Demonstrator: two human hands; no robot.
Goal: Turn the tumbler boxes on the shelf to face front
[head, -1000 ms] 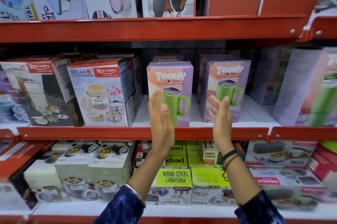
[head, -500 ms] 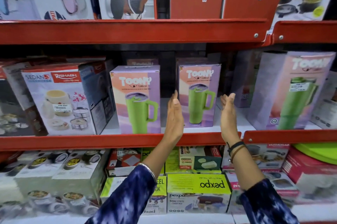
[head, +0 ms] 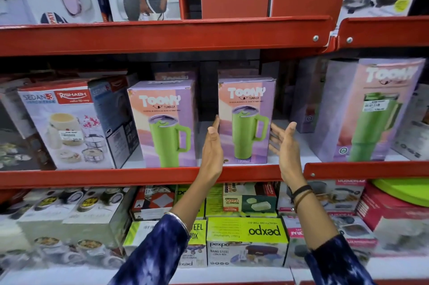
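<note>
upright tumbler box (head: pixel 246 122) faces front between open hands (head: pixel 212 145).

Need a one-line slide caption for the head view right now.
Open left hand and right hand flank the middle Toony tumbler box on the red shelf.

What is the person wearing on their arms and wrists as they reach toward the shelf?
Both forearms come out of dark blue sleeves with a mottled, tie-dye look. Near the left hand, a thin silver bangle sits at the cuff of the left sleeve. Below the right hand, the wrist carries a black band and thin brown bands. No rings or gloves are visible.
</note>
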